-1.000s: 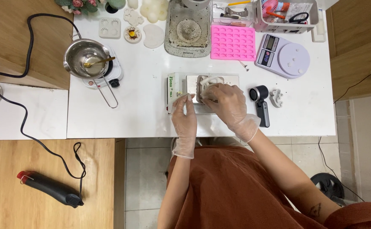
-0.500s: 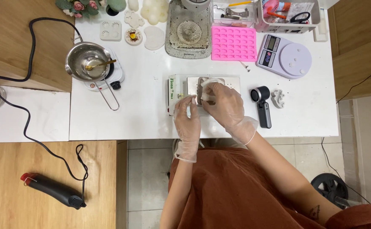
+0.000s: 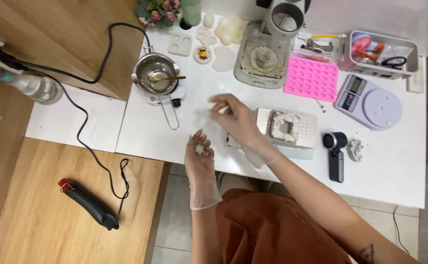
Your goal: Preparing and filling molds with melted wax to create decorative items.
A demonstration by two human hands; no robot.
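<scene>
The gloved left hand lies open, cradling small white crumbs. The right hand pinches another white bit above the tabletop. They look light and brittle, best held loosely from beneath.

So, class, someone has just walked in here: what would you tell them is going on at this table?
A person in clear gloves works at a white table. The left hand is turned palm up near the table's front edge, with small white bits lying in it. The right hand hovers over the table, pinching something small and white. Beside it sits a white block mould, with a small metal pot, a pink mould and a scale around.
</scene>
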